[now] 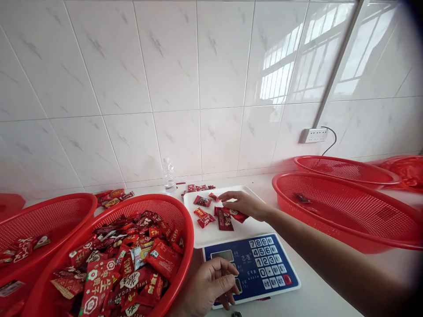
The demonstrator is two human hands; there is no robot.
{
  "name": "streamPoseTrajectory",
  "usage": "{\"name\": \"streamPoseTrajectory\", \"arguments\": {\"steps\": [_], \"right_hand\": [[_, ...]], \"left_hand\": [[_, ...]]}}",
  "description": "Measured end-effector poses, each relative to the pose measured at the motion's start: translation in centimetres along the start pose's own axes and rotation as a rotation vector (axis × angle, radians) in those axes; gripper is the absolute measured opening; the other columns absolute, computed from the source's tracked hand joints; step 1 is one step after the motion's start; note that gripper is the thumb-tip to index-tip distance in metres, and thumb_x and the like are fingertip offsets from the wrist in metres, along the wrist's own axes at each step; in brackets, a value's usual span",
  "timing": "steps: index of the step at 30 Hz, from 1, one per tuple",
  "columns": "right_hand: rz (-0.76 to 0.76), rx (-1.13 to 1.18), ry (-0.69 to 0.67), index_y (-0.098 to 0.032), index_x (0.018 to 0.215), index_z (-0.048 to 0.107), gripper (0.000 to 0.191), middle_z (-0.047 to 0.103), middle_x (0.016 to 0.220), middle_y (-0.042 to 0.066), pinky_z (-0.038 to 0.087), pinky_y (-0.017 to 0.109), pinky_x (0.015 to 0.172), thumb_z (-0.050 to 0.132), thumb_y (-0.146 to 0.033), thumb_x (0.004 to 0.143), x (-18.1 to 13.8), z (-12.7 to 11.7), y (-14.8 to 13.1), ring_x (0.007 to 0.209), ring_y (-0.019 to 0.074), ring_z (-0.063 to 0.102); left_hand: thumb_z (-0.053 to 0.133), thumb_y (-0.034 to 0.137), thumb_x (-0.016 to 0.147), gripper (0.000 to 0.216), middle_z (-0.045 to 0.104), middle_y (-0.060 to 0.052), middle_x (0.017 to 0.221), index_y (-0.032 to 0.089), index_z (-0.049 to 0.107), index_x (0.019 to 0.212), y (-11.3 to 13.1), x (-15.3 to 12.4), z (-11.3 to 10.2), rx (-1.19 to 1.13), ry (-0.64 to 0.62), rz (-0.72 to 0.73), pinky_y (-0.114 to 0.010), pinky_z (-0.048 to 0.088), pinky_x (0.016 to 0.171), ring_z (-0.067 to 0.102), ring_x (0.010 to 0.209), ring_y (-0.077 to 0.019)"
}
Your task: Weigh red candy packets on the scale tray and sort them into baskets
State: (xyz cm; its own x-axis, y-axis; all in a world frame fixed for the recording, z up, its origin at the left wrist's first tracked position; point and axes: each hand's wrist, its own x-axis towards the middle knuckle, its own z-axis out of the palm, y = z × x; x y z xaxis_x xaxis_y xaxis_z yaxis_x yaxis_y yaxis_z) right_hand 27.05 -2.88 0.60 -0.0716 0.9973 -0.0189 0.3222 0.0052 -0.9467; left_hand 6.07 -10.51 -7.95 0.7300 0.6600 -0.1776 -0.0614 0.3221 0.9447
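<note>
My right hand (243, 204) reaches over the white weighing tray (211, 240) with fingers stretched out, just above several small wrapped candies. Its fingertips come close to a small red candy (214, 197); a dark red packet (225, 220) lies below the hand. More candies, such as a red one (205, 219) and a brownish one (202, 201), lie at the tray's left side. My left hand (213, 281) hovers in front of the blue scale panel (244, 259), partly covering its displays. The left fingers are loosely curled and apart, and nothing shows in them.
A red basket (188, 229) full of mixed candies stands at left, beside another basket (66, 202) holding a few. At right are red baskets (280, 189). A clear plastic bottle (169, 176) and loose candies (115, 197) lie near the tiled wall, which has a socket strip (313, 135).
</note>
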Motion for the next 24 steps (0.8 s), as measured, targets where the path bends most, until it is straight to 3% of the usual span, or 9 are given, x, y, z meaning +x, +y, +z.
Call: {"name": "streamPoseTrajectory", "arguments": {"steps": [5, 11, 17, 21, 24], "right_hand": [[-0.009, 0.006, 0.138, -0.018, 0.1, 0.064, 0.034, 0.06, 0.07, -0.001, 0.041, 0.018, 0.044, 0.065, -0.04, 0.074, 0.6, -0.3, 0.4, 0.053, 0.0065, 0.049], [-0.018, -0.012, 0.156, -0.015, 0.094, 0.062, 0.028, 0.06, 0.068, 0.0, 0.048, 0.022, 0.05, 0.057, -0.039, 0.08, 1.1, 0.0, 0.6, 0.054, 0.008, 0.054], [-0.071, -0.162, 0.118, -0.017, 0.11, 0.06, 0.032, 0.064, 0.105, 0.009, 0.052, 0.03, 0.078, 0.049, -0.037, 0.088, 1.1, 1.3, 0.1, 0.091, 0.0165, 0.062], [-0.12, -0.351, 0.114, -0.022, 0.123, 0.053, 0.041, 0.051, 0.131, 0.01, 0.038, 0.039, 0.099, 0.047, -0.043, 0.088, 1.5, 1.7, 0.3, 0.119, 0.0226, 0.047], [-0.159, -0.483, 0.057, -0.02, 0.127, 0.051, 0.045, 0.045, 0.137, 0.011, 0.027, 0.041, 0.106, 0.044, -0.044, 0.089, 2.3, 2.1, 0.9, 0.128, 0.0236, 0.036]], "left_hand": [[0.071, 0.055, 0.062, 0.053, 0.059, 0.001, 0.069, 0.013, 0.053, 0.088, -0.1, 0.1, -0.1, -0.004, -0.007, 0.007, -0.019, 0.036, 0.046, 0.052, 0.051, -0.0068], [0.071, 0.056, 0.062, 0.053, 0.059, 0.001, 0.069, 0.013, 0.053, 0.088, -0.1, 0.0, 0.0, -0.002, -0.019, 0.012, -0.019, 0.036, 0.046, 0.051, 0.051, -0.0069], [0.071, 0.059, 0.06, 0.056, 0.058, 0.0, 0.068, 0.014, 0.053, 0.087, 0.0, 0.1, -0.1, 0.009, 0.001, 0.015, -0.019, 0.034, 0.045, 0.051, 0.05, -0.0072], [0.071, 0.059, 0.061, 0.055, 0.058, 0.001, 0.069, 0.014, 0.053, 0.088, -0.2, 0.1, -0.1, 0.012, -0.01, 0.02, -0.019, 0.033, 0.045, 0.05, 0.051, -0.0071], [0.071, 0.059, 0.061, 0.055, 0.058, 0.0, 0.069, 0.014, 0.053, 0.088, -0.3, 0.2, -0.2, 0.017, -0.018, 0.025, -0.019, 0.033, 0.045, 0.051, 0.051, -0.0072]]}}
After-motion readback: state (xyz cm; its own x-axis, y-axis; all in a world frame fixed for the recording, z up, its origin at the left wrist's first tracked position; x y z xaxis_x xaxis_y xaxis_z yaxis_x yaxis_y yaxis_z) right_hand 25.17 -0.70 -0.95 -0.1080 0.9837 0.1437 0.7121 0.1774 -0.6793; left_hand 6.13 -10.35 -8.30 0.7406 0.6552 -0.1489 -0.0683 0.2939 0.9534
